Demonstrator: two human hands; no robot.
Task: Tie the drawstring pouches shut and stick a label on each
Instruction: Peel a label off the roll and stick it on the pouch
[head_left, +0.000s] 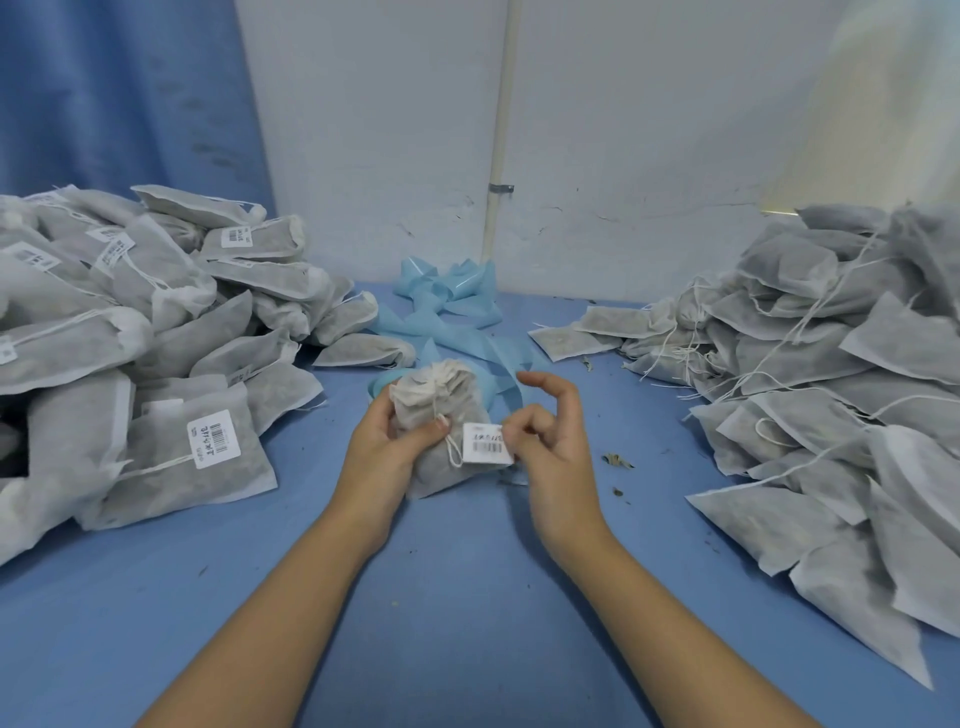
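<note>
A grey drawstring pouch (439, 415) with its mouth gathered and tied stands at the middle of the blue table (467, 571). My left hand (387, 441) grips its left side, thumb across the front near the knot. A white barcode label (485, 442) lies against the pouch's right side. My right hand (545, 431) pinches the label's right edge with thumb and a bent finger, its index finger raised.
A heap of tied, labelled pouches (145, 332) fills the left of the table. A heap of pouches with loose strings (831, 395) fills the right. Blue label backing strips (447, 306) lie tangled behind the pouch, against the white wall. Small crumbs (615, 460) lie to the right.
</note>
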